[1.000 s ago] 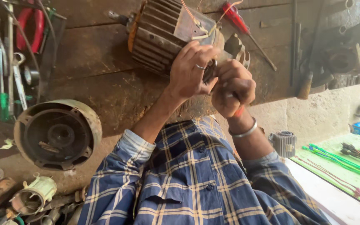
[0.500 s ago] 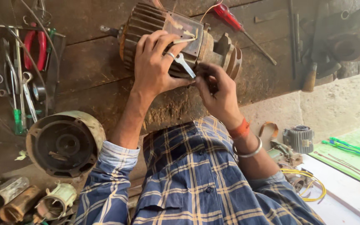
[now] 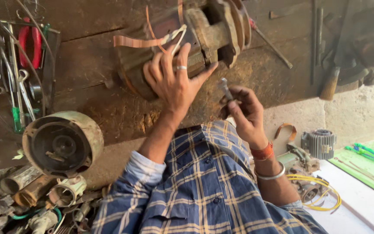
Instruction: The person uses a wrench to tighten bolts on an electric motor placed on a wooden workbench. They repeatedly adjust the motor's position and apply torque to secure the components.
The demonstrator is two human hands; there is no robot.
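Two hands at work on one rusty motor [image 3: 187, 47], which lies on its side on the dark wooden counter [image 3: 91, 99].

- The motor's long axis runs roughly left to right across the view. The pulley end faces right and the ribbed body lies to the left.
- The left hand [image 3: 174, 84] lies flat on the motor's near flank. Its fingers are spread and its thumb is stretched toward the pulley end. A ring shows on one finger. It grips nothing and only presses.
- The right hand [image 3: 245, 110] is off the motor, just beside and below the pulley end. It pinches a small metal piece [image 3: 226, 89] between thumb and fingertips. The piece stands roughly upright with its tip toward the motor. I cannot tell whether it is a bolt or a tool bit.
- The left hand is therefore the nearer one, touching the motor. From the right hand, the motor lies up and to the left.
- A copper-coloured strip [image 3: 135, 42] and pale lead wires stick out of the motor's top.

Around it:
- A round end housing [image 3: 61, 143] sits at the left edge of the counter.
- Red-handled pliers [image 3: 29, 39] lie far left among loose tools.
- A hammer [image 3: 330, 84] is at the right.
- Lower right, a small grey finned motor [image 3: 319, 143] sits near a yellow wire coil [image 3: 317, 190].
- No package, label or sign shows clearly.
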